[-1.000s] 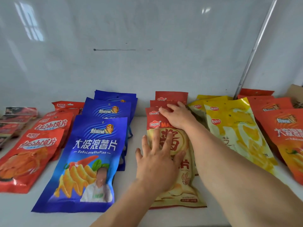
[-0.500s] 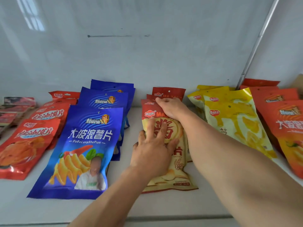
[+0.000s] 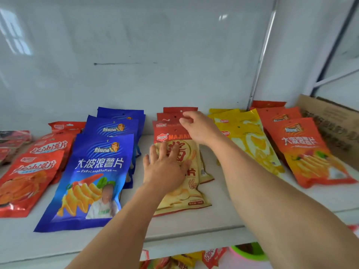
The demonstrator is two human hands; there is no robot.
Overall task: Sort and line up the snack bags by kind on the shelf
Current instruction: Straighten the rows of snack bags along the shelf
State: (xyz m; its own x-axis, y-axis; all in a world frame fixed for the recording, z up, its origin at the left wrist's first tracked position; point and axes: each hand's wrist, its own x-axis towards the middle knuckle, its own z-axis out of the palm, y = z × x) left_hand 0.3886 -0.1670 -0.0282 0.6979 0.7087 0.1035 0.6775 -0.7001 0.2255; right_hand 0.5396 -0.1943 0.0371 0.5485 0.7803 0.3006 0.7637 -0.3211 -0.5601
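Snack bags lie in overlapping rows on a white shelf (image 3: 219, 222). In the middle is a row of cream bags with red tops (image 3: 187, 199). My left hand (image 3: 165, 169) lies flat on the front cream bag, fingers spread. My right hand (image 3: 201, 127) is over the red top edges of that row at the back, fingers loosely bent, gripping nothing that I can see. A row of blue chip bags (image 3: 93, 171) lies to the left, with red bags (image 3: 29, 181) further left. Yellow bags (image 3: 252, 144) and orange bags (image 3: 308, 152) lie to the right.
A cardboard box (image 3: 334, 123) stands at the far right against the wall. Dark red packs (image 3: 11, 138) lie at the far left. A metal post (image 3: 260, 61) rises behind the yellow bags. Below the shelf edge are more snack packs and a green rim (image 3: 250, 253).
My right hand has lifted from lying flat on the front cream bag's top and moved back over the red edges behind it. The left hand stays flat on the bag.
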